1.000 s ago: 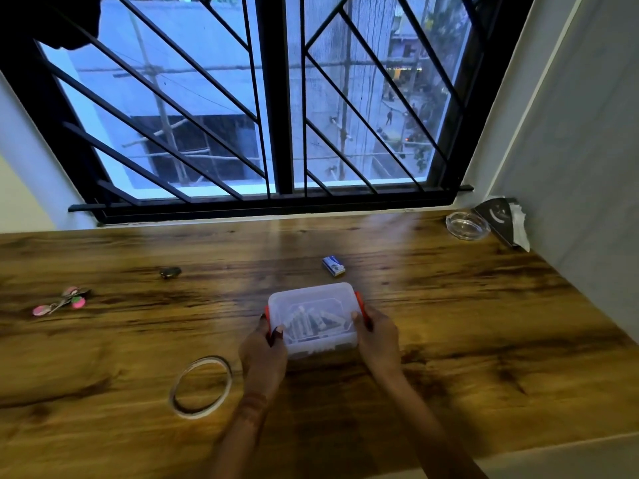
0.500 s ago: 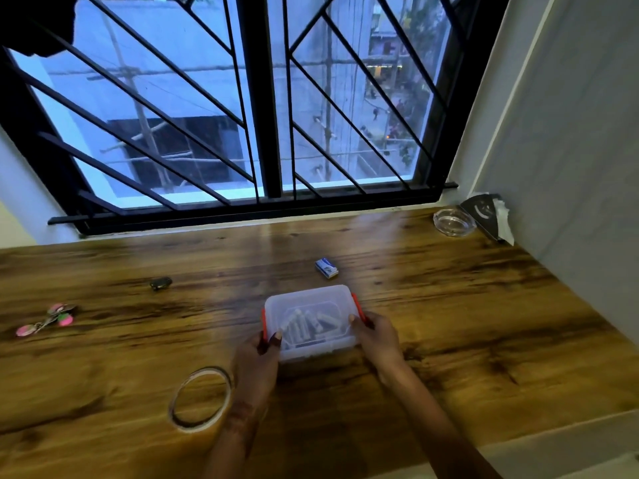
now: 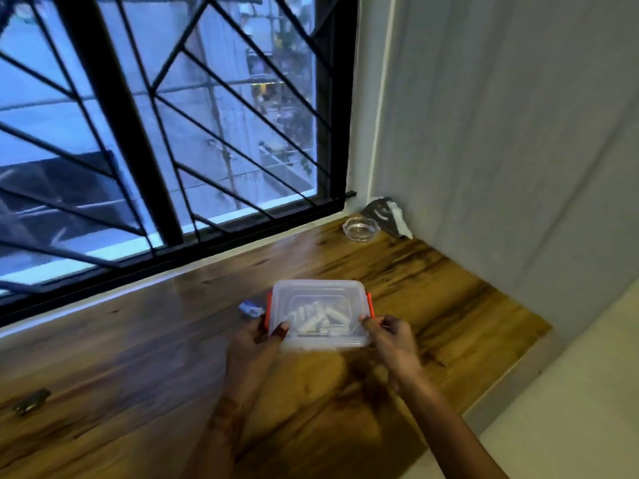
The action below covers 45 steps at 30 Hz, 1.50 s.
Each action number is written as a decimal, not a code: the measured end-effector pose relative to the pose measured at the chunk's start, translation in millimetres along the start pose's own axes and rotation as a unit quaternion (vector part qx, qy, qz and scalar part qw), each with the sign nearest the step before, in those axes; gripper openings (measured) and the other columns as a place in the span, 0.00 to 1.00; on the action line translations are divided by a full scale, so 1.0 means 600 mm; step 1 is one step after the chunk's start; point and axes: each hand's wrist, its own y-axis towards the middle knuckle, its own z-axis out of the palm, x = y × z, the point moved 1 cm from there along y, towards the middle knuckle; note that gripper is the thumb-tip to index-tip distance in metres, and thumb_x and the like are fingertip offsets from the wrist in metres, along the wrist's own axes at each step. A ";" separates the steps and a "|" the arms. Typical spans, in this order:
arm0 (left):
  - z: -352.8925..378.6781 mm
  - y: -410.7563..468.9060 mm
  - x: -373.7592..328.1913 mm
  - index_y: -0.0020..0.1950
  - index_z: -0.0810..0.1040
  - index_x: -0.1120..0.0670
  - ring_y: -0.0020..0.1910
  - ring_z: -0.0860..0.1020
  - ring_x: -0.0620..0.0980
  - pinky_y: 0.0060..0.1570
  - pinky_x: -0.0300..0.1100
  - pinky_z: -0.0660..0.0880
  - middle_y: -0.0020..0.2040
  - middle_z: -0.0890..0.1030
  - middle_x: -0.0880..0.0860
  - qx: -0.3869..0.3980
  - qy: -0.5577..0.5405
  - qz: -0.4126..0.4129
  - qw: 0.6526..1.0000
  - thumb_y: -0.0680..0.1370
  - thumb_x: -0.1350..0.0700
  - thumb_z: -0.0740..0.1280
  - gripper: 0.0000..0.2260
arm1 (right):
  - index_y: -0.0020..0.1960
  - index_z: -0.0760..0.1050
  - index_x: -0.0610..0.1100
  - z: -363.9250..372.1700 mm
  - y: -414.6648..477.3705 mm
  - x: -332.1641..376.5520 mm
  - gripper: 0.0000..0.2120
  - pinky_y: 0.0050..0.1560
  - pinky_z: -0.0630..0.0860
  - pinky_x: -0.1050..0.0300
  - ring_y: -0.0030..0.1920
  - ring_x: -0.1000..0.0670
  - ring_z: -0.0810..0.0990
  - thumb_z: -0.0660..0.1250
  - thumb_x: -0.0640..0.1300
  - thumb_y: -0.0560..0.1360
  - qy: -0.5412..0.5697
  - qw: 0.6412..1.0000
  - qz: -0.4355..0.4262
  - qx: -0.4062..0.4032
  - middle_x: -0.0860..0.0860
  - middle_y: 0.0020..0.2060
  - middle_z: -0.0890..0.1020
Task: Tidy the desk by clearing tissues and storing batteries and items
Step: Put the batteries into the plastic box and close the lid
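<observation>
Now I grip the lidded battery box (image 3: pixel 320 314) between left hand (image 3: pixel 254 344) and right hand (image 3: pixel 390 337), one per clip side, steadying it.

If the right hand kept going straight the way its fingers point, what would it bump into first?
The right hand already touches the clear box of batteries, its fingers on the orange clip. Going straight on means pushing into the box itself. Both hands share the grip.

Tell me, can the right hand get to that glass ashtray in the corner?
Probably not yet. The right hand and left hand both grip the clear battery box. The desk looks bare toward the glass ashtray, so once it lets go, likely yes.
</observation>
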 end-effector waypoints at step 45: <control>0.570 0.323 -0.072 0.59 0.76 0.61 0.55 0.79 0.54 0.59 0.50 0.75 0.55 0.81 0.58 0.174 0.017 -0.029 0.984 0.73 0.63 0.69 0.15 | 0.53 0.78 0.41 -0.246 0.343 0.001 0.20 0.48 0.75 0.54 0.46 0.50 0.78 0.71 0.54 0.69 0.005 0.965 0.064 -0.253 0.47 0.48 0.82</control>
